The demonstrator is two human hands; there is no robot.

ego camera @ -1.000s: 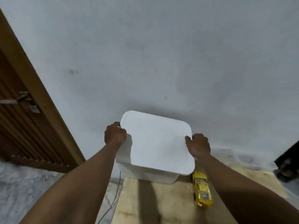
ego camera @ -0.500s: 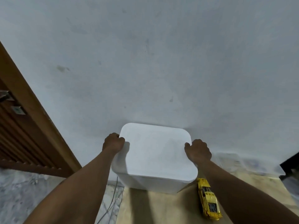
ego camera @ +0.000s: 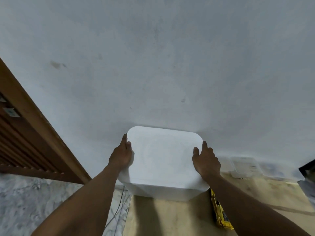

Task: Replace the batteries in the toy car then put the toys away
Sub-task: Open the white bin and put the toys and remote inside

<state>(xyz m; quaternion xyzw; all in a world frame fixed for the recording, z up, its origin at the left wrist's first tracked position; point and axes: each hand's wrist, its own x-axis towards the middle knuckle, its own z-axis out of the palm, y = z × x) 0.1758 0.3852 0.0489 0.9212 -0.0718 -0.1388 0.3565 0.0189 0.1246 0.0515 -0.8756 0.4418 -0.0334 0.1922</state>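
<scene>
A white lidded storage box (ego camera: 163,160) stands on the wooden table (ego camera: 170,218), its far side against the wall. My left hand (ego camera: 121,155) lies flat against the box's left edge with fingers straight. Against the box's right edge rests my right hand (ego camera: 206,159), fingers extended and thumb on the lid. A yellow toy car (ego camera: 219,213) lies on the table just right of the box, partly hidden under my right forearm.
A brown wooden door and frame (ego camera: 34,133) stand at the left. Marble floor (ego camera: 25,201) with a thin cable (ego camera: 117,210) lies left of the table. Clear plastic containers (ego camera: 245,166) sit along the wall at the right; a dark object (ego camera: 308,169) shows at the far right edge.
Both hands have loosened from a curled grip on the lid edges to straight fingers laid along the box's sides. The box now rests lower, against the wall.
</scene>
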